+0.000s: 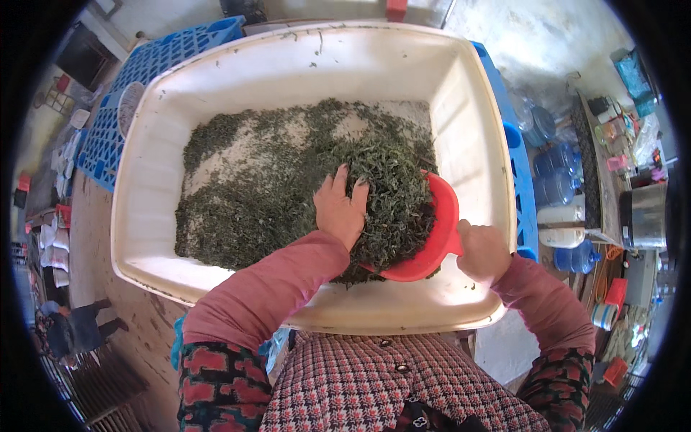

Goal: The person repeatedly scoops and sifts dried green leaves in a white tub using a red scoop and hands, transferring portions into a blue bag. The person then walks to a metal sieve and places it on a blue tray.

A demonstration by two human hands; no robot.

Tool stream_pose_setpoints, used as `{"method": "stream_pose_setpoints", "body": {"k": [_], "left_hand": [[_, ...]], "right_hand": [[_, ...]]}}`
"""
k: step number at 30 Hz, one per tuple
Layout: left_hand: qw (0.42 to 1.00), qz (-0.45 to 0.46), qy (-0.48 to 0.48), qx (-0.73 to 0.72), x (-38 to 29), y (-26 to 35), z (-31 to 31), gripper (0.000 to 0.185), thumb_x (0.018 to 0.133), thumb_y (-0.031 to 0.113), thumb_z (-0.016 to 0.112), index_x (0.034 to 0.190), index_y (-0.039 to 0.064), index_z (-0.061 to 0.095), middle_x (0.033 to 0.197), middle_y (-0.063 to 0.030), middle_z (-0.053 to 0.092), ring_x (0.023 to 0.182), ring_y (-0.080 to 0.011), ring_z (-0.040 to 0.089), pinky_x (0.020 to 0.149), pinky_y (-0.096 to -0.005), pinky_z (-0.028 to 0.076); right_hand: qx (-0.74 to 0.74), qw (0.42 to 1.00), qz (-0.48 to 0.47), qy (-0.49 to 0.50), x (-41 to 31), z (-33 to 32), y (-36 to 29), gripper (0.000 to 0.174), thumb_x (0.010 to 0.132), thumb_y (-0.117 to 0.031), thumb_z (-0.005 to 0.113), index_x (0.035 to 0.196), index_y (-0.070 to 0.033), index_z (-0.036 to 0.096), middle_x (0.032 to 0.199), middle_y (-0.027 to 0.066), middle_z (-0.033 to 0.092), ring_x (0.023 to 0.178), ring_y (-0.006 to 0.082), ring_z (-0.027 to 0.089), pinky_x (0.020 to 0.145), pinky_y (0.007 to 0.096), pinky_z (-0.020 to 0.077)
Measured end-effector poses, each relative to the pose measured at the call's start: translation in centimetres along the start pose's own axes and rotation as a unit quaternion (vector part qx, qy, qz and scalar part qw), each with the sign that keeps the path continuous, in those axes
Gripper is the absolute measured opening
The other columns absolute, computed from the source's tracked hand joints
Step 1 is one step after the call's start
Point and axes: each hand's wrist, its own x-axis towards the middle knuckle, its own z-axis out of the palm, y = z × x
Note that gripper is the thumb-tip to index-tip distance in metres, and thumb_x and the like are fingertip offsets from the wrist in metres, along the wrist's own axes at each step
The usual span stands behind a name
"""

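A large white plastic tub point(216, 75) stands in front of me, its floor partly covered with dark green shredded plant matter point(243, 216). My right hand point(483, 251) is closed around the handle of a red plastic scoop point(444, 216) at the tub's near right corner. Leafy green material is heaped in the scoop's mouth and beyond it. My left hand point(341, 208) rests with fingers spread on the heap's left side, palm down, holding nothing that I can see. The heap hides much of the scoop's inside.
Blue plastic pallets point(146, 67) lie under and beside the tub. At the right are blue water jugs point(556, 183), a cluttered wooden shelf point(604, 200) and a metal pot point(648, 216). Another person point(75, 329) is at the lower left, near white sacks point(54, 248).
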Motion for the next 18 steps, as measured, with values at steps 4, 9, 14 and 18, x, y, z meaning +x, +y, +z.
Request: {"method": "stream_pose_setpoints", "body": {"k": [4, 9, 14, 18], "left_hand": [[0.993, 0.066, 0.07, 0.073, 1.3, 3.4, -3.3, 0.055, 0.088, 0.043, 0.053, 0.132, 0.011, 0.046, 0.135, -0.0258, 0.041, 0.124, -0.0464, 0.034, 0.101, -0.0519, 0.033], [0.97, 0.164, 0.084, 0.158, 0.9, 7.3, -5.8, 0.052, 0.089, 0.043, 0.054, 0.131, 0.013, 0.049, 0.14, -0.0206, 0.035, 0.127, -0.0463, 0.03, 0.096, -0.0587, 0.036], [0.923, 0.254, 0.199, 0.209, -0.3, 8.9, -9.3, 0.042, 0.086, 0.036, 0.059, 0.12, 0.011, 0.059, 0.134, -0.02, 0.043, 0.122, -0.0481, 0.038, 0.093, -0.0574, 0.039], [0.878, 0.292, 0.352, 0.14, -2.8, 8.4, -14.4, 0.032, 0.082, 0.016, 0.066, 0.111, 0.004, 0.063, 0.123, -0.0238, 0.051, 0.113, -0.0443, 0.047, 0.097, -0.0467, 0.039]], "right_hand": [[0.05, 0.995, 0.007, 0.086, 1.3, 0.8, -0.8, 0.025, 0.064, -0.004, 0.061, 0.086, 0.001, 0.049, 0.066, 0.021, 0.06, 0.067, 0.041, 0.06, 0.064, 0.0493, 0.0473], [0.14, 0.987, 0.016, 0.081, 2.3, 1.8, -1.1, 0.034, 0.063, -0.009, 0.068, 0.091, 0.001, 0.051, 0.075, 0.0231, 0.062, 0.074, 0.0416, 0.061, 0.069, 0.0473, 0.0496], [0.22, 0.972, 0.033, 0.076, 2.0, 2.2, -1.6, 0.039, 0.063, -0.012, 0.071, 0.094, 0.0, 0.052, 0.08, 0.0235, 0.063, 0.078, 0.0421, 0.061, 0.072, 0.0463, 0.0499], [0.228, 0.969, 0.002, 0.099, 1.7, 1.8, -2.6, 0.038, 0.062, -0.013, 0.072, 0.092, 0.0, 0.053, 0.081, 0.0229, 0.063, 0.079, 0.0414, 0.062, 0.071, 0.0456, 0.0498]]}}
